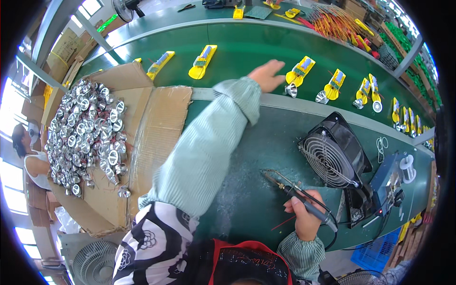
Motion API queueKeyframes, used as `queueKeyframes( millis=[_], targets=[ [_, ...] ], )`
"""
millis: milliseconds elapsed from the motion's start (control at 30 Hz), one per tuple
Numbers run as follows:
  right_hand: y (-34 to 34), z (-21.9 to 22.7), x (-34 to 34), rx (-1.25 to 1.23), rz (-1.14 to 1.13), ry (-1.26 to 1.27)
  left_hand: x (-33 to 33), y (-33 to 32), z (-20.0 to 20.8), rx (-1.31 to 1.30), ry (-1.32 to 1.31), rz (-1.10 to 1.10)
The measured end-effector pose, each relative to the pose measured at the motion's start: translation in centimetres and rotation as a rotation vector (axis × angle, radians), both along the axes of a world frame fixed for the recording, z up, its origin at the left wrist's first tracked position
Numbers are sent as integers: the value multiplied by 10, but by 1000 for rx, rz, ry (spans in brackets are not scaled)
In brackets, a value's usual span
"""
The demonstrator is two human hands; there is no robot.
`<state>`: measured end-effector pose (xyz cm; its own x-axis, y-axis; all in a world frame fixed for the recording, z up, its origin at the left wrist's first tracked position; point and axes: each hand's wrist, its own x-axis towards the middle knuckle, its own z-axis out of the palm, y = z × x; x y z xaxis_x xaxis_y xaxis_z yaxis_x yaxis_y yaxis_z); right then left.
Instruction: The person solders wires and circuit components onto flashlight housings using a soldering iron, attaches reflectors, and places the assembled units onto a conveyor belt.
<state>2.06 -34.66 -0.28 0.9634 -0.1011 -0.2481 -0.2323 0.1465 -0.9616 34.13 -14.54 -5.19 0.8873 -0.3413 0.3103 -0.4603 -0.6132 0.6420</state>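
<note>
My left hand [268,76] reaches out over the green belt [180,71], fingers stretched apart with nothing in them. Just right of its fingertips lies a yellow torch shell [300,71] with a small circuit board and a blue part in it. A silver reflector cup [291,90] sits at that shell's near end. My right hand [308,216] is closed round the dark handle of a soldering iron [297,194], a thin metal tube running alongside it. The iron's tip points up and left, over the dark worktop [237,175]. A thin red wire [283,223] lies close to that hand.
A cardboard box [164,118] heaped with reflector cups [85,128] stands at left. More yellow shells [335,84] line the belt. A black fan [332,152], a blue soldering station [384,178] and a solder spool [407,168] occupy the right. Another person's hand [273,4] shows at the far side.
</note>
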Motion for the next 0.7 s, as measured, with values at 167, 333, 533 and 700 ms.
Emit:
queueKeyframes(
  millis=[167, 333, 533, 700],
  targets=[
    [-3, -1, 2, -19, -7, 16, -26, 69, 62, 845, 26, 829],
    [3, -2, 5, 6, 41, 10, -15, 162, 29, 567, 94, 700],
    [6, -2, 4, -22, 21, -23, -95, 131, 47, 469, -1, 512],
    [7, 3, -3, -107, -59, -134, -240, 86, 66, 523, -30, 336]
  ],
)
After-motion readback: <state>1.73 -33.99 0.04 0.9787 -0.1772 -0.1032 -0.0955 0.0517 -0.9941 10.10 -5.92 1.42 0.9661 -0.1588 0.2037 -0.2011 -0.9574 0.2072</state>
